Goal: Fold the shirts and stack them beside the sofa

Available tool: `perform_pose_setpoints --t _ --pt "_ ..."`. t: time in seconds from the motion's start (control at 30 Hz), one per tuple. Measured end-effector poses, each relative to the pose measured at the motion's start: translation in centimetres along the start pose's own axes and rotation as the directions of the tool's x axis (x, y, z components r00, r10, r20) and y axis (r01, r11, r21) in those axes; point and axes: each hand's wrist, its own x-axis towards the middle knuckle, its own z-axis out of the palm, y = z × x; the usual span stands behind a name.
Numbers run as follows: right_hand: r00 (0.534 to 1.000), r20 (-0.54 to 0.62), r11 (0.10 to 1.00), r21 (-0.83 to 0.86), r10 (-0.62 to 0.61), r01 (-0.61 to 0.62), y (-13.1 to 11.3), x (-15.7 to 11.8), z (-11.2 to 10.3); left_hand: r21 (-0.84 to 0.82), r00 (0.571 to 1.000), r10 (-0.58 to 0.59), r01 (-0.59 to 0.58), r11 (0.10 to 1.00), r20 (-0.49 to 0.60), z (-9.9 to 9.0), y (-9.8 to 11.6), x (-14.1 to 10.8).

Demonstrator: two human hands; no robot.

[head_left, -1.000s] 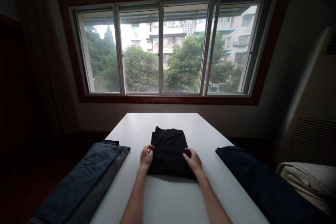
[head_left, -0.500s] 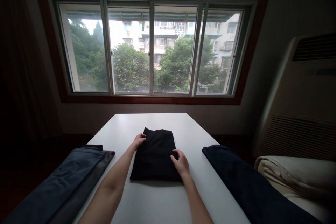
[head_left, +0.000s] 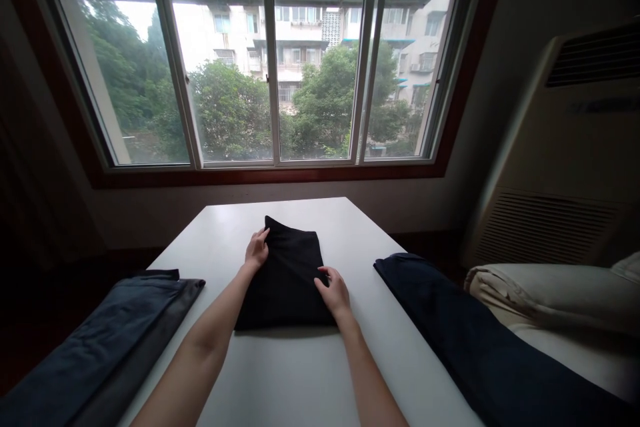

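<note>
Garment (head_left: pixel 290 280), black and folded into a compact four-sided shape, lies on the white table (head_left: pixel 295 380) between the two hands. Left hand (head_left: pixel 257 249): at the far-left edge, fingertips on the cloth; the grip appears pinched on that edge, though its underside is hidden from me. Right hand (head_left: pixel 335 293): at the right edge, thumb and forefinger apart and loosely curved against the fabric; no firm hold evident.

Progress, judged from where I stand: the main folding looks done, and the near edge runs nearly straight. Outstanding: the far-left corner stands raised, the far edge slopes down from it, and shallow creases cross the top, so the shape appears not yet fully squared.

Surroundings: a blue-grey garment (head_left: pixel 100 340) overlaps a grey garment (head_left: pixel 145 343) along the table's left side; a navy garment (head_left: pixel 450 333) lies along the right, beside pale bedding (head_left: pixel 545 290).
</note>
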Motion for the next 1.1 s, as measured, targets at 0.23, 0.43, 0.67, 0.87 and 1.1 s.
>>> perform_pose_setpoints --t 0.23,0.43,0.67,0.87,1.1 --pt "0.999 0.041 1.000 -0.014 0.024 -0.024 -0.1 0.1 -0.1 0.322 0.984 -0.142 0.171 0.931 -0.110 -0.7 0.9 -1.3" --pt "0.999 0.051 1.000 -0.009 0.016 -0.015 0.0 0.2 0.0 0.301 0.944 -0.286 0.228 0.926 0.164 0.6 -0.7 -2.8" --pt "0.998 0.063 1.000 -0.029 -0.003 0.005 -0.3 0.2 -0.2 0.287 0.937 -0.301 0.243 0.927 0.179 -2.1 -2.4 -5.6" --pt "0.973 0.221 0.978 -0.179 -0.070 0.111 -4.3 -0.8 -0.8 0.244 0.950 -0.284 0.248 0.938 0.127 -4.3 -2.1 -9.9" --pt "0.702 0.711 0.895 -0.284 -0.044 0.343 -10.8 -4.3 0.2 -0.070 0.951 -0.307 0.309 0.949 0.031 -5.4 -1.7 -12.6"
